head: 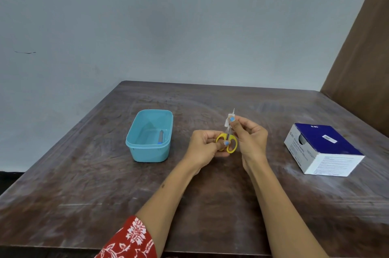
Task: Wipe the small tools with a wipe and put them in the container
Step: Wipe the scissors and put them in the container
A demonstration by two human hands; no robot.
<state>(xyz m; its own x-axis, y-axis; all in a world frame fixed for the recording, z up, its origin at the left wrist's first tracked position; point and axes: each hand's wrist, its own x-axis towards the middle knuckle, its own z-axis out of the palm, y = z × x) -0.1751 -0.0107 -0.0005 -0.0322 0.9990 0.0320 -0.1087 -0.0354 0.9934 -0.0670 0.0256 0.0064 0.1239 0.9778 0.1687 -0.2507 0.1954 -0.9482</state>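
My left hand grips the yellow handles of small scissors, blades pointing up and away. My right hand pinches a small white wipe around the blades near their upper part; only the blade tip shows above the wipe. A light blue plastic container stands to the left of my hands, open, with a small grey tool with a blue end lying inside along its right wall.
A blue and white box of alcohol swabs sits on the right of the dark wooden table. A brown panel rises at the far right. A pale wall stands behind the table.
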